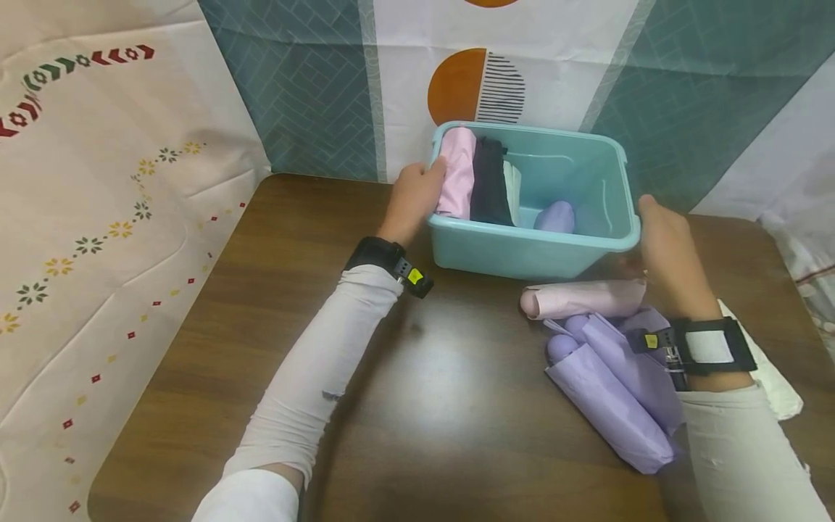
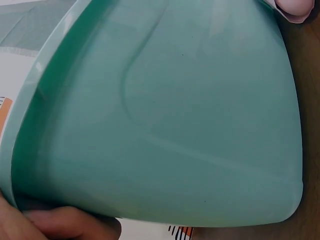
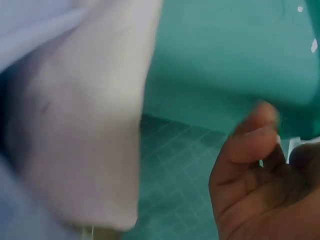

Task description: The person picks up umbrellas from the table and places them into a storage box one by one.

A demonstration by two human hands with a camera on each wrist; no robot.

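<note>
A light teal plastic bin sits at the back of the table, a hand at each end. My left hand grips its left rim; in the left wrist view the fingers curl under that rim. At the right end, my right hand holds the rim, with curled fingers against the bin in the right wrist view. Inside, a pink folded umbrella, a black one and a mint one stand side by side at the left. A lavender umbrella shows farther right, partly hidden by the front wall.
Before the bin lies a pale pink folded umbrella. Lavender folded umbrellas lie beside it, near my right wrist. A white item is partly hidden under my right forearm. A patterned curtain hangs behind the wooden table.
</note>
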